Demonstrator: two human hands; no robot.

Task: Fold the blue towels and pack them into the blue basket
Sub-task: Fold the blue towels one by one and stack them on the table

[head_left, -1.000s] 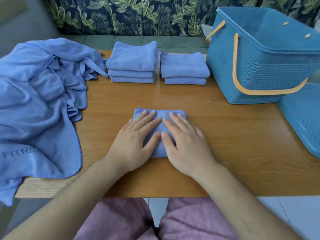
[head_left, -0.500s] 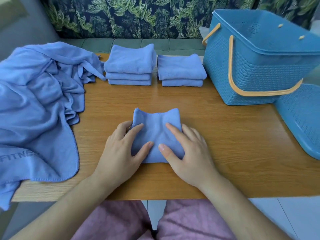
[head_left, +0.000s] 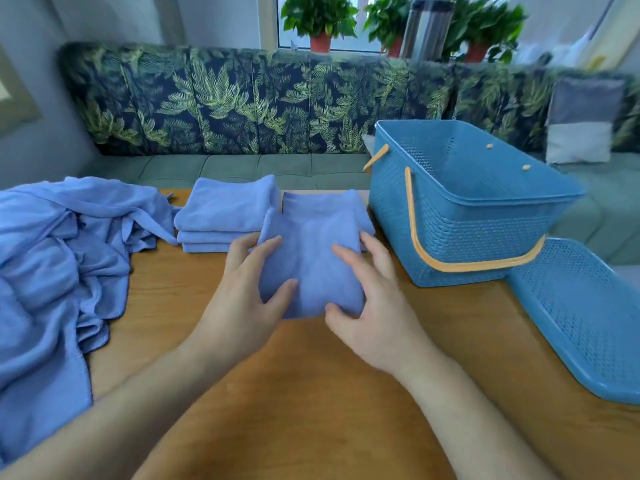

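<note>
Half a second ago the folded towel (head_left: 311, 268) lay pressed flat on the wooden counter (head_left: 311, 393). Now the left hand (head_left: 242, 303) and right hand (head_left: 375, 306) grip its sides with curled fingers, raised. A leaf-print sofa (head_left: 242, 98) runs beyond the hands, and the blue basket (head_left: 467, 237) stands open right of the right hand. The towel is a compact pale-blue rectangle.
</note>
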